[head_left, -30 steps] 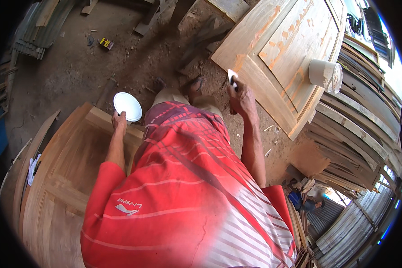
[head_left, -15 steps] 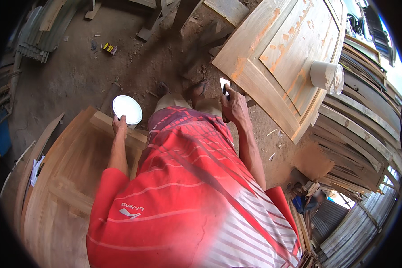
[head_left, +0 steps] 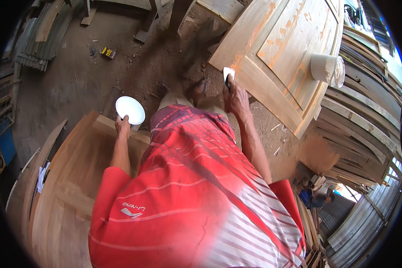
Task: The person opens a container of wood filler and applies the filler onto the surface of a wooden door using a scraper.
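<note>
My left hand [head_left: 123, 126] grips a round white plastic lid [head_left: 130, 110] by its near rim, thumb on top. In my right hand [head_left: 237, 99] is a putty knife [head_left: 228, 73] with a pale, wide blade and a dark handle. The blade is at the near left corner of a wooden door panel [head_left: 272, 87]; whether it touches the wood I cannot tell. Orange-brown filler patches [head_left: 281, 33] streak the panel's surface and grooves. A white tub [head_left: 324, 69] with smeared sides rests on the panel's right part.
Another wooden panel [head_left: 71, 178] lies at my lower left. Stacked boards [head_left: 362, 120] line the right side. Corrugated sheets [head_left: 40, 49] lie at the far left, and a small yellow packet [head_left: 107, 52] is on the dirt floor. A person [head_left: 317, 196] is at the lower right.
My right hand has moved up with the putty knife, bringing its blade to the panel's corner. The left hand and lid have shifted slightly right.
</note>
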Tool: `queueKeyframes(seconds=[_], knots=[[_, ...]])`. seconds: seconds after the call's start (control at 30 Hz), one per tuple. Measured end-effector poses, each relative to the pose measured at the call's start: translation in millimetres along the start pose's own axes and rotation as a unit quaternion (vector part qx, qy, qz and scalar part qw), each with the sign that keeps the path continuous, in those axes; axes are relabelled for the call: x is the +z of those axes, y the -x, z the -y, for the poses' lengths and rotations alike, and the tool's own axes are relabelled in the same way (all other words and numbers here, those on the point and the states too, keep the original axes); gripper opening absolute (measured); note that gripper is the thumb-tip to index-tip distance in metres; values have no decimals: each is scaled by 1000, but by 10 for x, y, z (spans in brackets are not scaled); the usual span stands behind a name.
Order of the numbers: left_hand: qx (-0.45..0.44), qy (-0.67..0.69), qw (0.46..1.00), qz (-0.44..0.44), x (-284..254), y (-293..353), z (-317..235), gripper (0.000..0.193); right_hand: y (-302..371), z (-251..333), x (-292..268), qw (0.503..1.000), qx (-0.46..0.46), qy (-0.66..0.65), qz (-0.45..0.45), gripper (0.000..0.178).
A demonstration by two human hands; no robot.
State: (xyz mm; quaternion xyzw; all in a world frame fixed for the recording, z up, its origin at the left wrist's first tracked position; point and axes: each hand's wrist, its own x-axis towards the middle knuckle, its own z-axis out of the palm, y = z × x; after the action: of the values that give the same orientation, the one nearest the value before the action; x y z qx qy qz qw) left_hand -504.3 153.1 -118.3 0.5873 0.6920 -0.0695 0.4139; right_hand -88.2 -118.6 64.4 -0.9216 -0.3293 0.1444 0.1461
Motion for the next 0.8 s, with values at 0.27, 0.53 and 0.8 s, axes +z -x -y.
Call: queueKeyframes(seconds=[0.27,0.53,0.8], knots=[[-7,42,997,68,-29,-147,-266,47,-616,-18,-672,993,90,-43,60,43],[-44,57,997,40,-120,64,-310,49,-206,70,-577,982,-41,-29,182,44],[-58,40,994,83,-121,139,-339,48,-768,164,-922,968,163,-74,178,26]])
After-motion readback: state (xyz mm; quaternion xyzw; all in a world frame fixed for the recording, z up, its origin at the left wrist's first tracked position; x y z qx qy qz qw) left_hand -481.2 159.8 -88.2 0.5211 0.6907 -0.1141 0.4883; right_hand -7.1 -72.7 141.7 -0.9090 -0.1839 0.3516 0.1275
